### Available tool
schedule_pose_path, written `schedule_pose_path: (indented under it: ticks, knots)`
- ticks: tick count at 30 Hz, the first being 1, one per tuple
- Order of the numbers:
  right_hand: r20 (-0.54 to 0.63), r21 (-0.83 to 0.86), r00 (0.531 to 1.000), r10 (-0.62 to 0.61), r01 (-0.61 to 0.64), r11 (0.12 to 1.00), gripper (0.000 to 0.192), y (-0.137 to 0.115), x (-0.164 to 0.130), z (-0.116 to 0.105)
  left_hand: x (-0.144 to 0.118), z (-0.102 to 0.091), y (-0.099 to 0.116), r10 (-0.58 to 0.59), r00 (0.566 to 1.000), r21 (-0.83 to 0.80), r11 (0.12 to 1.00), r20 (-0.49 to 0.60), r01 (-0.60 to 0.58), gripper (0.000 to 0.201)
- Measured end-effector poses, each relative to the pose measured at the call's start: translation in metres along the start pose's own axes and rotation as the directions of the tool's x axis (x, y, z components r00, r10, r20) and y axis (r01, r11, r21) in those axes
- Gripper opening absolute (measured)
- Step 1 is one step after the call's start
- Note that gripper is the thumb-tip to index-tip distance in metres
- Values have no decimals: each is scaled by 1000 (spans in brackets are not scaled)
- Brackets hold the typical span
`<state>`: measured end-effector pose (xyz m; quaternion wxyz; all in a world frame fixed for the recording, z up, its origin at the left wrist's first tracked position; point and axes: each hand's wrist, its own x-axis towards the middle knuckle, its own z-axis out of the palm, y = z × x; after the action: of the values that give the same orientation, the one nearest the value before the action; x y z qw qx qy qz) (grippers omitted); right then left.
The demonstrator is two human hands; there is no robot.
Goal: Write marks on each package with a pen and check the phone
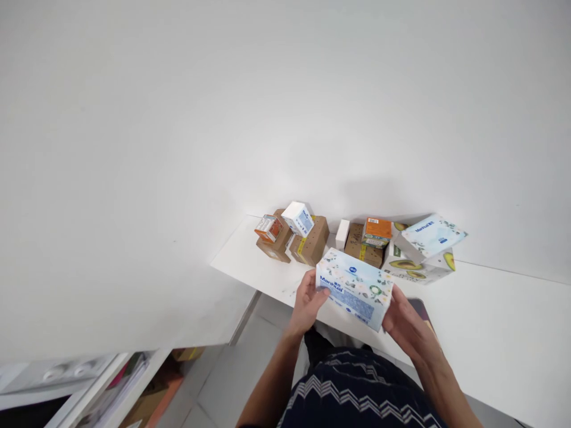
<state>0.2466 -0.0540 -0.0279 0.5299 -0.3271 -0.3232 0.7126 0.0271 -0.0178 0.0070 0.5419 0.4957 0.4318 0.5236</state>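
Observation:
A light-blue floral Manhua tissue box (354, 285) is held above the front of the white table between both hands. My left hand (308, 300) grips its left end, thumb on the front face. At the right end, my right hand (405, 318) is closed round the edge, its fingers partly hidden behind the box. Just beyond it stand a brown carton (357, 252) with yellow tape and an orange-topped small box (377, 230) on that carton. Another Manhua box (432, 236) lies tilted on a white avocado-print carton (414, 268).
Farther left, brown cartons (312, 244) carry a small white-and-blue box (298, 218) and an orange-and-white box (268, 228). A narrow white box (342, 233) stands near the wall. A dark flat object (419, 309) lies by my right wrist. Shelves (120, 392) are at lower left.

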Motion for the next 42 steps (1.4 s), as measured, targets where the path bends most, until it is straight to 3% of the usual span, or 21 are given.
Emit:
schedule_pose_path:
  ticks: [5, 12, 16, 20, 24, 28, 31, 37, 42]
  knots:
    - [-47, -86, 997, -54, 50, 995, 67, 6, -6, -4, -3, 0, -6, -59, 998, -87, 994, 19, 61, 37]
    - [-14, -154, 991, -131, 127, 980, 70, 4, -9, -1, -2, 3, -13, -181, 983, -252, 951, 8, 177, 34]
    - [11, -314, 979, -205, 198, 929, 65, 0, -9, 5, -2, 7, -16, -268, 963, -333, 910, -13, 248, 32]
    - [51, -427, 961, -273, 268, 863, 81, -4, -11, 9, -2, 7, -18, -347, 937, -357, 880, -35, 312, 31]
    - [126, -639, 932, -339, 338, 691, 93, -12, -14, 6, -1, 6, -17, -395, 918, -325, 873, -35, 364, 33]
    - [244, -838, 902, -355, 380, 391, 80, -23, -9, 2, 0, 5, -17, -436, 900, -263, 868, 0, 420, 40]
    - [303, -853, 858, -415, 438, 283, 75, -26, -3, 1, 0, 3, -21, -454, 891, -242, 865, -6, 440, 43]
    - [258, -847, 904, -340, 381, 372, 76, -12, -1, -5, 0, 3, -29, -485, 875, -280, 840, 0, 465, 31]
    - [219, -835, 909, -356, 363, 413, 82, -12, 0, -2, 2, 5, -28, -504, 862, -343, 802, 49, 488, 37]
